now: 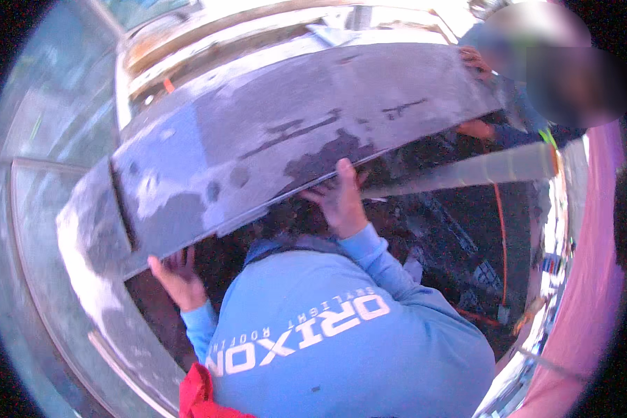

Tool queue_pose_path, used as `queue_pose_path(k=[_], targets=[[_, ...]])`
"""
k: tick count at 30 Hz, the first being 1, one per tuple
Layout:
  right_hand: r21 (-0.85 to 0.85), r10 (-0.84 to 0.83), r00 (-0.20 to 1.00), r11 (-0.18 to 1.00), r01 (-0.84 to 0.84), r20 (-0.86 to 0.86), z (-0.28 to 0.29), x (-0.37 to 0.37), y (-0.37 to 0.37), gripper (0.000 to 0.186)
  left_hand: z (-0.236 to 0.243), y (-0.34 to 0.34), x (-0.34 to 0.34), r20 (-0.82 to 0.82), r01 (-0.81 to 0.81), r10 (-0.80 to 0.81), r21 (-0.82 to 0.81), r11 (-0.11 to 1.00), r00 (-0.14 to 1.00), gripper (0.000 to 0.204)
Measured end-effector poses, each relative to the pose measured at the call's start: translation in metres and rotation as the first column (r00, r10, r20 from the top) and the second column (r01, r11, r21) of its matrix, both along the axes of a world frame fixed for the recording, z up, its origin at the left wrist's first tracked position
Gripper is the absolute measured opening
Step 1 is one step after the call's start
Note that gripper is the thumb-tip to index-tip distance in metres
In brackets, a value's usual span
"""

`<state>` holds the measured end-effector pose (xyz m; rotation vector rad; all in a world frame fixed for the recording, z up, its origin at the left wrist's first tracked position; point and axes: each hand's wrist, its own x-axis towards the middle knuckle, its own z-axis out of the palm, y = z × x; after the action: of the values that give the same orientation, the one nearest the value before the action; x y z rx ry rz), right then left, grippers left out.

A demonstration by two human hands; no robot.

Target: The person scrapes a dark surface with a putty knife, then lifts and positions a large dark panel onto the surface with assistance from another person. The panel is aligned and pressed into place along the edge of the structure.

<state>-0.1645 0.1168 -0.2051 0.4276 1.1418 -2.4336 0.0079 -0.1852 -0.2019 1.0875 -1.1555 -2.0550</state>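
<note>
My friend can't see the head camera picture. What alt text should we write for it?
A person's left hand and right hand, in blue sleeves, touch the near edge of a long, patchy grey panel. A co-worker's hands are at its right end; glass panes stand on the left, a pale tube on the right.

A: What is standing on the left side?
B: Tall, pale green-blue framed glass panels point(59, 230) are standing there, and they are shining softly.
A: And on the right?
B: A long, smooth pink surface point(595, 265) is rising along that side; its material I am not able to tell.
A: How is the light falling?
B: Strong white light is washing over a rust-brown and white ledge point(146, 52) at the top, while the dark floor area point(522, 251) is lying in shadow.
</note>
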Motion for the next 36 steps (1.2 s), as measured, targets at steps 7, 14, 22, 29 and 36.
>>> queue_pose_path(k=[7,14,22,29,36], targets=[[0.082,-0.039,0.999,0.996,0.038,0.016,0.013,0.004,-0.009,0.075,0.012,0.007,-0.004,-0.039,-0.121,0.125,0.086,0.989,0.991,0.062],[0.048,0.005,1.000,0.999,-0.005,0.006,0.024,0.003,-0.013,0.061,0.003,0.002,-0.002,-0.086,-0.134,0.146,0.135,0.982,0.986,0.046],[0.027,0.024,1.000,0.999,-0.024,-0.007,0.019,0.004,-0.010,0.070,0.006,0.004,-0.001,-0.086,-0.132,0.145,0.138,0.982,0.986,0.042],[0.089,-0.001,1.000,0.996,0.000,0.002,0.025,0.004,-0.018,0.069,0.009,-0.003,-0.002,-0.070,-0.096,0.106,0.139,0.986,0.992,0.045],[0.032,0.000,1.000,1.000,-0.001,0.027,0.008,-0.002,-0.008,0.069,0.008,0.000,-0.005,-0.053,-0.130,0.141,0.174,0.976,0.989,0.047]])
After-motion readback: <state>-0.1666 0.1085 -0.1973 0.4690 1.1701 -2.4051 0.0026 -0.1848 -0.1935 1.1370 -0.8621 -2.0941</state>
